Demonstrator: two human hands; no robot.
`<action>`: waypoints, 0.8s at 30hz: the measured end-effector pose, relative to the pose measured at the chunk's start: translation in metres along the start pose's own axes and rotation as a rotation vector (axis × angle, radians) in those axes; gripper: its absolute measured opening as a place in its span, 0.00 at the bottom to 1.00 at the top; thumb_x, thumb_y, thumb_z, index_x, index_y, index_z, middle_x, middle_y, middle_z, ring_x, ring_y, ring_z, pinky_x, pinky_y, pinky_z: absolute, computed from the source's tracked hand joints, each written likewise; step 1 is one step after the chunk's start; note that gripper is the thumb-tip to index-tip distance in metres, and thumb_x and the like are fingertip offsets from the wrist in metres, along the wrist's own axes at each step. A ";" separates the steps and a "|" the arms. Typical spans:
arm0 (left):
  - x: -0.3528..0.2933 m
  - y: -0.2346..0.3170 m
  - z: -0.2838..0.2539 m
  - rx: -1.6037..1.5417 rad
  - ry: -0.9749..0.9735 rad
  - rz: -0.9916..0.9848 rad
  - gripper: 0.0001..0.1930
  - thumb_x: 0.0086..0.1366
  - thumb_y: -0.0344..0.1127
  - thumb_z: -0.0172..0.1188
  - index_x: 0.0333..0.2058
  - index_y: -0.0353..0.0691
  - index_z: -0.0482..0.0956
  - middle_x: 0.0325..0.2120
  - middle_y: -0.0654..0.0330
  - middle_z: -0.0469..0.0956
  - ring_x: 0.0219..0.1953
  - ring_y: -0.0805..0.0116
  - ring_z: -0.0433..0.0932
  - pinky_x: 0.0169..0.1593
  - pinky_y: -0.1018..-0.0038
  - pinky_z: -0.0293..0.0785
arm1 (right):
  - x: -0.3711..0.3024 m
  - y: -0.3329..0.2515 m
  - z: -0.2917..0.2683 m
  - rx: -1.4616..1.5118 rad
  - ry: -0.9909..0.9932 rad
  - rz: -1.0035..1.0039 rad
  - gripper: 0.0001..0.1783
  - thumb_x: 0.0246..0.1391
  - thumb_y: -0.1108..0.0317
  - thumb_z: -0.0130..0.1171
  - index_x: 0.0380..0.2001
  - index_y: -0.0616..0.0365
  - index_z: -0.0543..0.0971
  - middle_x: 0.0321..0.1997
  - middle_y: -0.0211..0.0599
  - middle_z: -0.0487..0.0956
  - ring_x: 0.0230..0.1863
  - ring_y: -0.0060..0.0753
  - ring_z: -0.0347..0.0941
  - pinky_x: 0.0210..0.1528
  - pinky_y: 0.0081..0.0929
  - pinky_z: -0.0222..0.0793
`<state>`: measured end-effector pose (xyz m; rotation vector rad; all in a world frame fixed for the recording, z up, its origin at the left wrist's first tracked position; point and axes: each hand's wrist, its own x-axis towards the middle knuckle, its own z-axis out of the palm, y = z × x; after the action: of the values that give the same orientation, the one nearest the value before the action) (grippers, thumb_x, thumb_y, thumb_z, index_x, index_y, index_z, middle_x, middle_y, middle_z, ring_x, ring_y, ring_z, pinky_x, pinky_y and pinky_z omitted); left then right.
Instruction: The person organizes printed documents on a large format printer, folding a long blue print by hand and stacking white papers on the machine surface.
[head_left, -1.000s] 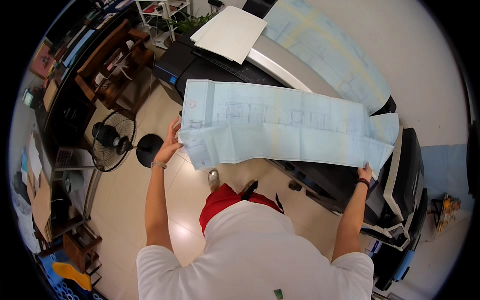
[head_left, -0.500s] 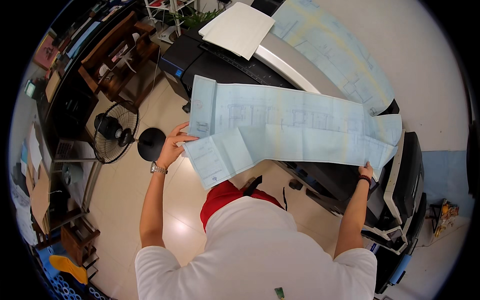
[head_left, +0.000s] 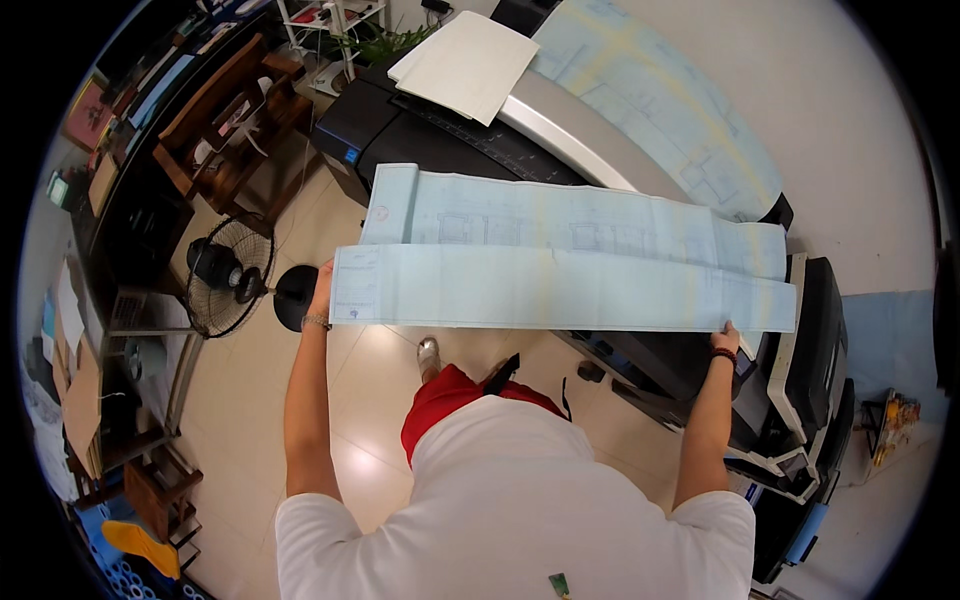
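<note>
A long pale-blue technical drawing sheet [head_left: 560,285] stretches across in front of me, its near part folded back over the rest as a straight strip. At the strip's left end my left hand [head_left: 323,289] is closed on the edge, with most of its fingers hidden behind the paper. My right hand [head_left: 727,338] pinches the near edge close to the right end, thumb on top. Behind the sheet stands a large black wide-format printer [head_left: 420,135] with a silver curved cover [head_left: 570,140].
Cream folders [head_left: 465,65] lie on the printer. Another blue drawing [head_left: 660,100] drapes behind it. A black floor fan [head_left: 235,275] and a wooden chair [head_left: 230,130] stand at left. To the right is a black-and-white machine [head_left: 805,350].
The folded strip has gone from bent and creased to flat and straight. My left hand has moved left and its fingers have gone behind the paper; the right hand stays at the near edge.
</note>
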<state>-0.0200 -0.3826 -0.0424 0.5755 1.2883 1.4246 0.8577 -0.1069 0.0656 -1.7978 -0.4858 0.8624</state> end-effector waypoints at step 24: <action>-0.003 0.008 0.047 -0.334 -0.131 -0.486 0.27 0.60 0.41 0.64 0.54 0.35 0.70 0.46 0.59 0.77 0.50 0.66 0.76 0.54 0.68 0.73 | -0.114 0.011 0.041 0.560 -0.317 0.208 0.23 0.56 0.66 0.62 0.54 0.56 0.70 0.57 0.35 0.72 0.58 0.40 0.68 0.61 0.48 0.64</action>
<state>0.0194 -0.3661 -0.0204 0.1131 0.9723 1.1364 0.7510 -0.1620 0.0849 -1.2138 -0.2213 1.2937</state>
